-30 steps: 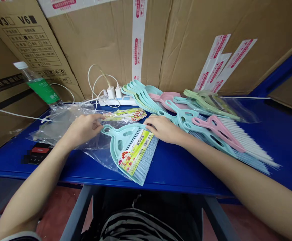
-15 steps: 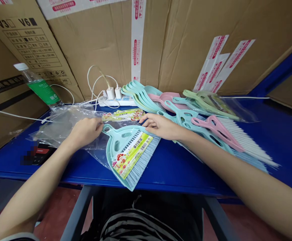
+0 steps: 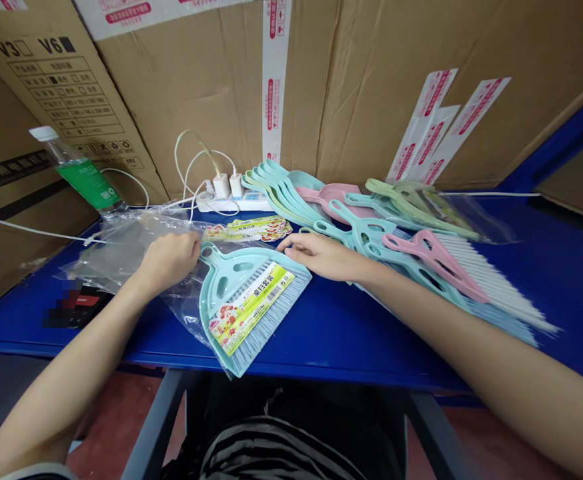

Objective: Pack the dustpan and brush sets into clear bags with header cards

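Note:
A light-blue dustpan [image 3: 211,293] lies tilted on the blue table with a matching brush [image 3: 264,323] nested in it. A printed yellow-green card [image 3: 251,310] lies across the brush. My left hand [image 3: 170,260] is closed beside the dustpan's handle loop, at a clear plastic bag [image 3: 184,310] that spreads under the hand and along the dustpan's left side. Its fingertips are partly hidden. My right hand [image 3: 321,255] rests at the dustpan's upper right corner, fingers loosely curved and apart, with nothing visible between them.
Behind my right hand lie stacked dustpans [image 3: 276,190] and several brushes [image 3: 436,263], blue, pink and green. More cards [image 3: 251,229] lie by a white power strip [image 3: 236,202]. A bottle [image 3: 84,175] leans at left, near a dark device [image 3: 84,307]. Cardboard [image 3: 211,80] stands behind.
The dustpan with its brush and card has shifted left and slightly toward me. My left hand has moved a little left; my right hand has barely moved.

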The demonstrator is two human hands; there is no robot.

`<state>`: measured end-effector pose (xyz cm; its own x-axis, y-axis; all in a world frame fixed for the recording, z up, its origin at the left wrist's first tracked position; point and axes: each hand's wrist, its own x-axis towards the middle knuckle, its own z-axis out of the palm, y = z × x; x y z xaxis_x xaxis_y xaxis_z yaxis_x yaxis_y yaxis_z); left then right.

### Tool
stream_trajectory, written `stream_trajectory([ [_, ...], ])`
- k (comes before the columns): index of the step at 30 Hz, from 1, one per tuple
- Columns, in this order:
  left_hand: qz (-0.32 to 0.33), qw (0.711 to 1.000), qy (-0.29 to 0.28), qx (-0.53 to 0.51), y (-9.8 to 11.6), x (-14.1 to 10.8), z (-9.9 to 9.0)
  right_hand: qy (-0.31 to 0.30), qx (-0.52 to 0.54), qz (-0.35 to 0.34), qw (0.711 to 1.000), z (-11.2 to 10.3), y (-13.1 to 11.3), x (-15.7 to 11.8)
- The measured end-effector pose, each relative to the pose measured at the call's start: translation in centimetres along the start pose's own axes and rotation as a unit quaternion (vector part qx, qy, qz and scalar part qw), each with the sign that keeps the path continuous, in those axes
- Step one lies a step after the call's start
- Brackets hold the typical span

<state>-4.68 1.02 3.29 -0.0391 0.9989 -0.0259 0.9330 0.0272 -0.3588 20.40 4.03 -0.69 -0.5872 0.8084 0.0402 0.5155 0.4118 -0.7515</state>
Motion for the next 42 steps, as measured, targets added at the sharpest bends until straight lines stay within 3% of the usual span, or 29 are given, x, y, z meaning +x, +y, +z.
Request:
stream_trajectory([
  [11,-0.002,0.999,0.003,0.033,0.0,0.0,-0.5,-0.115,0.056,-0.014,0.992,-0.3,0.9,0.2],
  [20,-0.004,0.999,0.008,0.051,-0.3,-0.1,-0.6,-0.129,-0.002,0.01,0.992,-0.9,0.0,-0.3],
  [28,-0.02,0.998,-0.005,0.061,-0.6,-0.1,-0.7,-0.05,-0.071,-0.005,0.996,-1.2,0.0,-0.6],
  [42,-0.027,0.999,-0.002,0.028,-0.5,0.0,-0.4,-0.117,-0.119,0.009,0.986,-1.5,-0.6,-1.1],
])
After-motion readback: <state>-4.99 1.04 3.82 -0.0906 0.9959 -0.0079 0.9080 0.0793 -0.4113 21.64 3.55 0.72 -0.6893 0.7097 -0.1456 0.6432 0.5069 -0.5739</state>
